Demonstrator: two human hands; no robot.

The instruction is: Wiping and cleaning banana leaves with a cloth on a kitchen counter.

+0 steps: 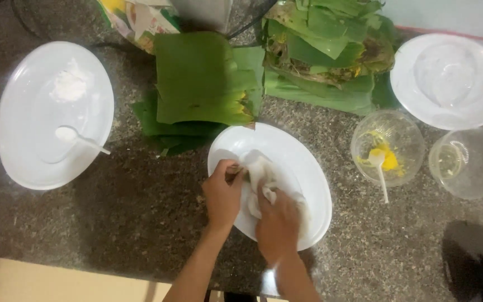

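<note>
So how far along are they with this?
Early, it looks. Laid out already: cut leaves, yellow filling in a bowl, white powder on the left plate. In hand: left hand and right hand work white dough on the middle plate. No wrapped piece shows yet.

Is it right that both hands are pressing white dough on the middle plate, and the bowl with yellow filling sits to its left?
Not quite. In the head view the bowl with yellow filling sits right of the middle plate. The left hand and right hand do press white dough there.
</note>
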